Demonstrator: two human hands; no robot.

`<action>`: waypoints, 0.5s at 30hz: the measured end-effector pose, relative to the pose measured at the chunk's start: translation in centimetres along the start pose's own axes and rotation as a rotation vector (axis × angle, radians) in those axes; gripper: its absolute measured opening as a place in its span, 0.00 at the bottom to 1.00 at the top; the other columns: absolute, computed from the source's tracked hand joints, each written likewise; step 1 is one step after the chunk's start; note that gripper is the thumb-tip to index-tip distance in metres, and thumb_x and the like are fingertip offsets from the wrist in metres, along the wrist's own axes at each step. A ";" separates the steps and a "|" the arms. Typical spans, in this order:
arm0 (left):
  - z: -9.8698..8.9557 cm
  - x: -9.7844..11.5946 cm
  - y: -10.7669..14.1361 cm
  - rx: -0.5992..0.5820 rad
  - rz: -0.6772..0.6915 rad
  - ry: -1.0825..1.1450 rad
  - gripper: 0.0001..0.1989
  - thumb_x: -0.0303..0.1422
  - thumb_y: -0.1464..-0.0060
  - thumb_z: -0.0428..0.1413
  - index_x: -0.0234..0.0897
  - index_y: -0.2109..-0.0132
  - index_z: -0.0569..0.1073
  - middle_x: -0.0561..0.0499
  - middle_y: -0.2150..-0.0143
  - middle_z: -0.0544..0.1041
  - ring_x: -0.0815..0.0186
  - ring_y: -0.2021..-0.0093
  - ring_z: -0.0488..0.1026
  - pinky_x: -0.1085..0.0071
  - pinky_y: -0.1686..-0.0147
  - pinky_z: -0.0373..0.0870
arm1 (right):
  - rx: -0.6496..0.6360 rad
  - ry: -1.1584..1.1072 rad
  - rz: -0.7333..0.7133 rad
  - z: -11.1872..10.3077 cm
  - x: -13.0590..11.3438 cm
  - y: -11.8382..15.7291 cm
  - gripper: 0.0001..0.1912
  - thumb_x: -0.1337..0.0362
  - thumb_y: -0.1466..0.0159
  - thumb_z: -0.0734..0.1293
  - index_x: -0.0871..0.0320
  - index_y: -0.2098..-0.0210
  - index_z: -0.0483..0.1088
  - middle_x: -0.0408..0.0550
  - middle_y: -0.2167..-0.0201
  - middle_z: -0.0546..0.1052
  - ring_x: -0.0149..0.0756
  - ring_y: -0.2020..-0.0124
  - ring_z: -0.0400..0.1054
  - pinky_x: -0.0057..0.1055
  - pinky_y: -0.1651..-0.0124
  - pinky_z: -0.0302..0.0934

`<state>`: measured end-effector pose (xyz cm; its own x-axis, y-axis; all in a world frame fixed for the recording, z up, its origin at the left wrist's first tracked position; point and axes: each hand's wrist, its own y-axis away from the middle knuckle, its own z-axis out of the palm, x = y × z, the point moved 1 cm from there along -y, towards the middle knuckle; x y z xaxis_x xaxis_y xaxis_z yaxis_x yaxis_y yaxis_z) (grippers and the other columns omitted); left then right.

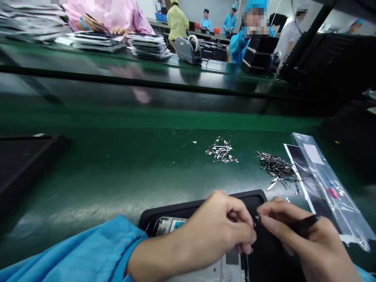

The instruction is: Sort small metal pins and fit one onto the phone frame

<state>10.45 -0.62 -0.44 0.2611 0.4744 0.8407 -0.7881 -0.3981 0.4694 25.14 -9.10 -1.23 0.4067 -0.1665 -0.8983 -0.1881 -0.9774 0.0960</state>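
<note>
Head view: left hand (214, 231) and right hand (311, 246) close together above a black tray (202, 204), right gripping black tweezers (305, 226) (tip near left fingertips (252, 235)).

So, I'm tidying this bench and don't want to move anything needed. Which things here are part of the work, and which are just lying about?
In use: left hand; right hand gripping black tweezers; phone housing in a black tray.

Lying about: two piles of small metal parts, possibly supplies; plastic bag; tape dispenser.
</note>
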 end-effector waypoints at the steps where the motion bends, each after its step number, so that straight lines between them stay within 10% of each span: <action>1: -0.1 0.0 0.0 0.024 -0.005 0.035 0.02 0.24 0.61 0.52 0.30 0.78 0.66 0.53 0.82 0.69 0.73 0.80 0.64 0.79 0.79 0.59 | 0.033 0.056 -0.058 -0.1 0.0 0.0 0.08 0.58 0.44 0.63 0.53 0.69 0.70 0.44 0.70 0.70 0.29 0.74 0.62 0.22 0.78 0.55; 15: -0.5 0.2 0.3 0.103 -0.011 0.069 0.05 0.21 0.58 0.50 0.30 0.78 0.65 0.55 0.84 0.67 0.75 0.82 0.62 0.80 0.81 0.57 | -0.321 0.020 0.000 1.7 -0.6 -0.1 0.10 0.61 0.41 0.59 0.56 0.74 0.68 0.45 0.75 0.69 0.31 0.72 0.64 0.25 0.70 0.58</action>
<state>10.01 -0.24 -0.22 0.2274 0.5304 0.8166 -0.7230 -0.4698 0.5065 23.43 -8.67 -1.41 0.4251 -0.1654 -0.8899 0.1027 -0.9680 0.2290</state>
